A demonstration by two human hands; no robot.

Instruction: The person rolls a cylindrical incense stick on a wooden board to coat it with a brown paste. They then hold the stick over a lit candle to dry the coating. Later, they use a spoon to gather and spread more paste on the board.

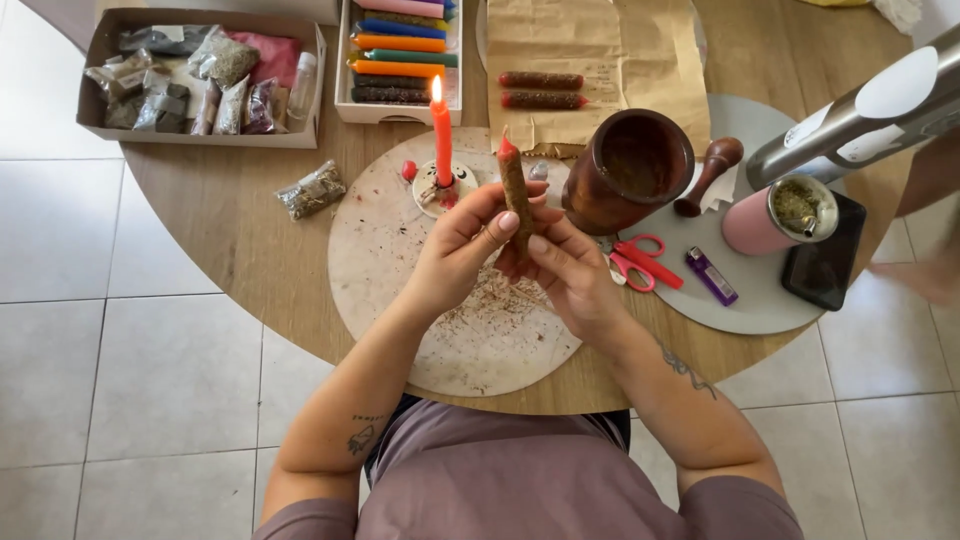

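Pinching a herb-coated red candle [516, 195] upright between both hands above the round wooden board [390, 260], left hand [462, 250] and right hand [560, 265] closed on its lower end, wick end toward the lit candle [441, 130].

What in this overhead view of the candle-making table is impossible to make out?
- Lower end of the herb-coated candle: hidden by the left hand and right hand.
- Contents of the wooden mortar: too dark inside.
- Packets in the cardboard box: too small to identify.
- Writing on the brown paper: too small.
- Grey metal object: cut off by the right edge.
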